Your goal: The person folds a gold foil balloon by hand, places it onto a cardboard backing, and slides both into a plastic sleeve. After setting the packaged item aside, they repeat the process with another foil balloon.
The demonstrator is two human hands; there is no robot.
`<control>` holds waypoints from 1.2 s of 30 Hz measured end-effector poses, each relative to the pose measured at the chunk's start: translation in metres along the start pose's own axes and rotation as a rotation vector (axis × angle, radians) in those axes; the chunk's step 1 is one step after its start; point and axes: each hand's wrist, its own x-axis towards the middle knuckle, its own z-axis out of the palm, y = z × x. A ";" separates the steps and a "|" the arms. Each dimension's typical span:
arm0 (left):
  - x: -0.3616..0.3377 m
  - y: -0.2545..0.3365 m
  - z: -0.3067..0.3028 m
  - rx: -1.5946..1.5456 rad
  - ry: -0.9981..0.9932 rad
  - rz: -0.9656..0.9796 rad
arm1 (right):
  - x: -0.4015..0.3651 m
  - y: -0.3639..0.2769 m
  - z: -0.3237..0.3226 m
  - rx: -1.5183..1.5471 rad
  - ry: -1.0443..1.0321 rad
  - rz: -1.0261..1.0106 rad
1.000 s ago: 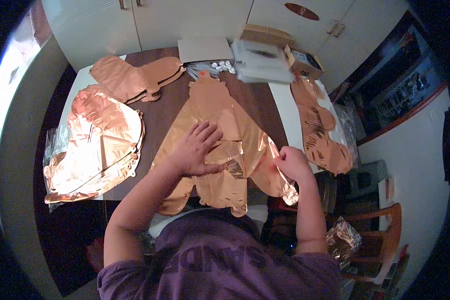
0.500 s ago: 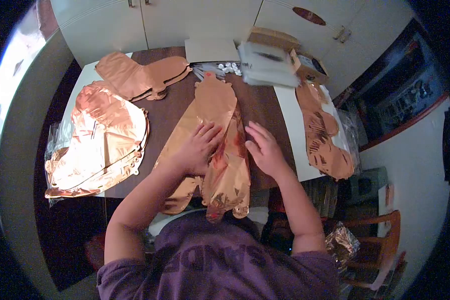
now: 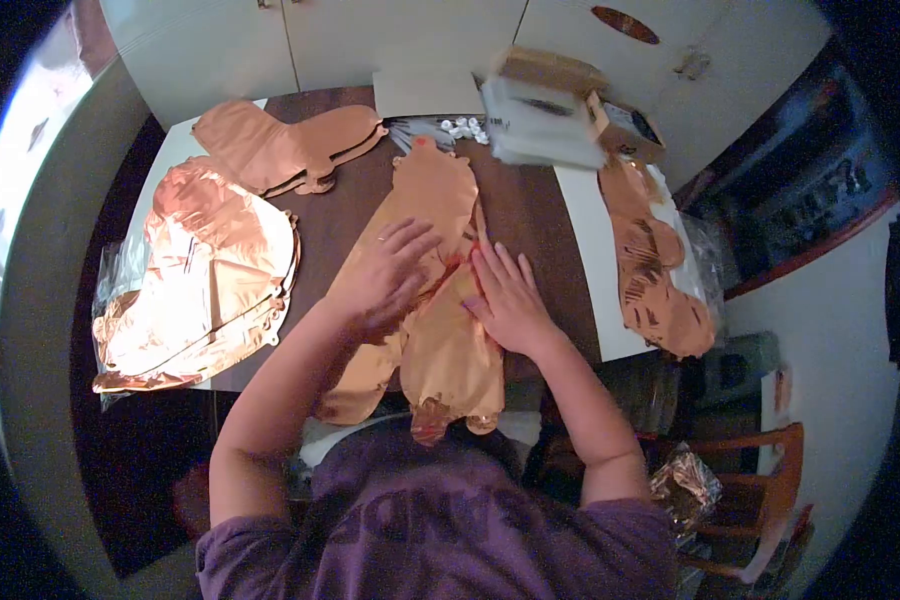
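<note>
A flat rose-gold foil balloon (image 3: 434, 195) lies folded on the dark table in front of me, its lower end hanging over the near edge. My right hand (image 3: 508, 298) presses flat on its right side, fingers stretched out. Over its left part is my left hand (image 3: 385, 275), fingers spread and holding nothing, with a ring on one finger. A red mark shows at the balloon's top tip, and more red shows along the fold between my hands.
Shiny foil balloons (image 3: 210, 280) lie on the left, with matte ones (image 3: 300, 145) behind. Another foil balloon (image 3: 650, 260) rests at the right edge. White clips (image 3: 464, 130), plastic bags (image 3: 540, 125) and a cardboard box (image 3: 625, 128) stand at the back. A wooden chair (image 3: 770, 500) is at lower right.
My right hand has moved left from beside the balloon onto it. My left hand has shifted slightly left and up. The right-hand layer of foil now looks flatter.
</note>
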 end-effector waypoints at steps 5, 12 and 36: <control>-0.004 -0.014 0.020 0.187 -0.100 0.196 | -0.001 0.002 -0.002 0.042 0.009 -0.017; -0.007 -0.019 0.020 0.112 -0.091 0.154 | -0.017 -0.014 -0.009 0.054 -0.057 -0.055; 0.071 -0.045 0.066 0.072 0.110 0.230 | -0.014 0.009 -0.002 0.253 0.023 -0.130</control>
